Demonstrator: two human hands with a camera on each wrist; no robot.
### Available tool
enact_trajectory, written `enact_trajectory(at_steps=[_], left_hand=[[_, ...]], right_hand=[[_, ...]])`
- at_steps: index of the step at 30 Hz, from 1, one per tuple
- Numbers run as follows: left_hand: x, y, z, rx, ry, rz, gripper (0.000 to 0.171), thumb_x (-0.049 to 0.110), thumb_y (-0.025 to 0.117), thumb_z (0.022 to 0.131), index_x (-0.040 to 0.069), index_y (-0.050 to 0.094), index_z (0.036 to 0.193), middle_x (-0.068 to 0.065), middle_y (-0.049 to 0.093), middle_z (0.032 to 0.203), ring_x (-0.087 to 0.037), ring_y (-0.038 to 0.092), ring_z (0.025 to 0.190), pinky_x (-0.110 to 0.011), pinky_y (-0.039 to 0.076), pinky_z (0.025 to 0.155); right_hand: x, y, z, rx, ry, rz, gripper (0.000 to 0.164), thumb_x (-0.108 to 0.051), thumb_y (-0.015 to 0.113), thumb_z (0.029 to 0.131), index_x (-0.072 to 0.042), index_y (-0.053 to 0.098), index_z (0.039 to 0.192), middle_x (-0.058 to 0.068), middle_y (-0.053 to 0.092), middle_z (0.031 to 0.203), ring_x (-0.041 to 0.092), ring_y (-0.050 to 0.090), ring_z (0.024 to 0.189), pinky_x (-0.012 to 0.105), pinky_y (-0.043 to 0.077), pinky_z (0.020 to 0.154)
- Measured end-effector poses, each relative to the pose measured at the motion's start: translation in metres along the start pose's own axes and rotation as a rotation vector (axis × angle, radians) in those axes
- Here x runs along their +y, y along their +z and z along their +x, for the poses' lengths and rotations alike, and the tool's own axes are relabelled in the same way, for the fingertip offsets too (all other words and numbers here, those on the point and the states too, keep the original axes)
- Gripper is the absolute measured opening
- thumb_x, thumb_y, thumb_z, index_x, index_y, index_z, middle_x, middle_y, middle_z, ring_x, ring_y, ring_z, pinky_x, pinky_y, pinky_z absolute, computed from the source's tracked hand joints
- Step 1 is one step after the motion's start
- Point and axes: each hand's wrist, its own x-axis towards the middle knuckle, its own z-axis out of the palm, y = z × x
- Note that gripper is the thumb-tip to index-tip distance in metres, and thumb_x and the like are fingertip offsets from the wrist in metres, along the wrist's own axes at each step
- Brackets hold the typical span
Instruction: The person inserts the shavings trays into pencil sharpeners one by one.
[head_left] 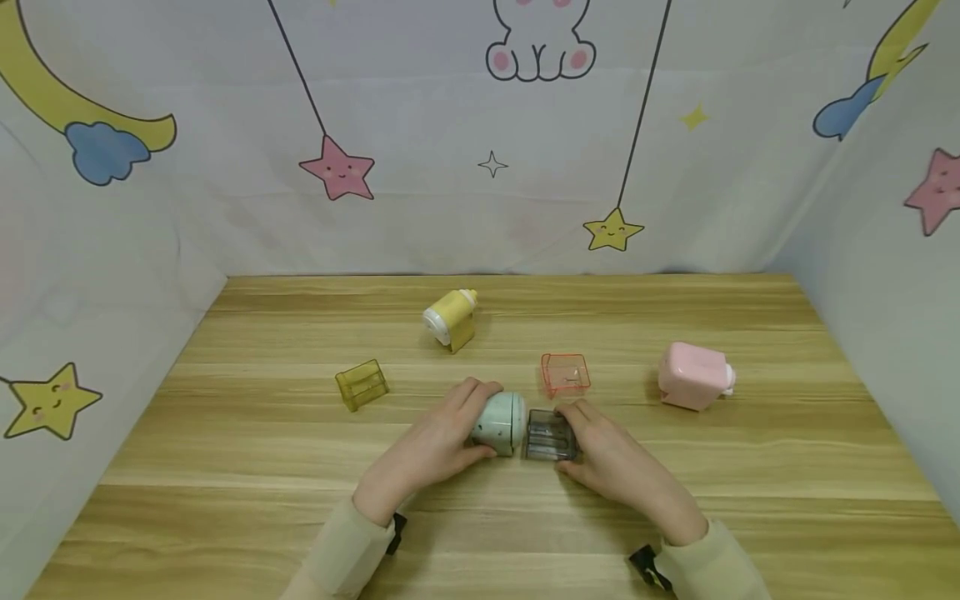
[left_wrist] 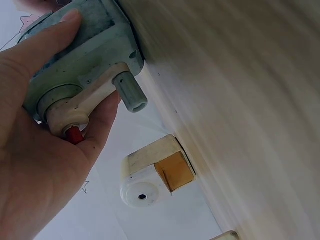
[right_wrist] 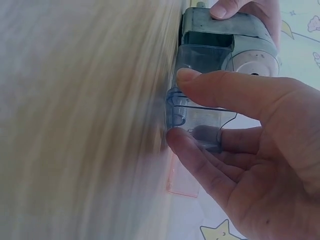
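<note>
My left hand [head_left: 450,433] grips a pale green pencil sharpener [head_left: 497,423] lying on the wooden table. Its crank handle [left_wrist: 131,92] points back toward the wrist in the left wrist view. With thumb and fingers, my right hand [head_left: 603,450] holds a smoky clear shavings drawer [head_left: 550,436] just right of the sharpener. In the right wrist view, the drawer's far end lies right at the open slot [right_wrist: 207,39] in the sharpener's body. The fingers partly cover both pieces.
Behind the hands stands a yellow pencil sharpener [head_left: 452,317], with a yellow clear drawer [head_left: 362,384] to its left. A red-edged clear drawer [head_left: 566,375] lies just beyond my right hand. Farther right is a pink pencil sharpener [head_left: 693,375]. A printed curtain [head_left: 420,225] borders the table.
</note>
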Motion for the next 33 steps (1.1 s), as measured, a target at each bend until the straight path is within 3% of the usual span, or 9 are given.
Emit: enact_trajectory(at_steps=[33], left_hand=[[0.0029,0.0018,0.0066,-0.011,0.022,0.03,0.075,0.027,0.075,0.071,0.007,0.036,0.131,-0.004,0.049,0.113,-0.011,0.046,0.096,-0.033,0.05,0.082]], right_hand=[[-0.0047,0.0013,0.0064,-0.013,0.013,0.007,0.068,-0.02,0.077,0.067,0.003,0.045,0.122,0.017,0.054,0.116,0.023,0.051,0.101,0.043,0.049,0.086]])
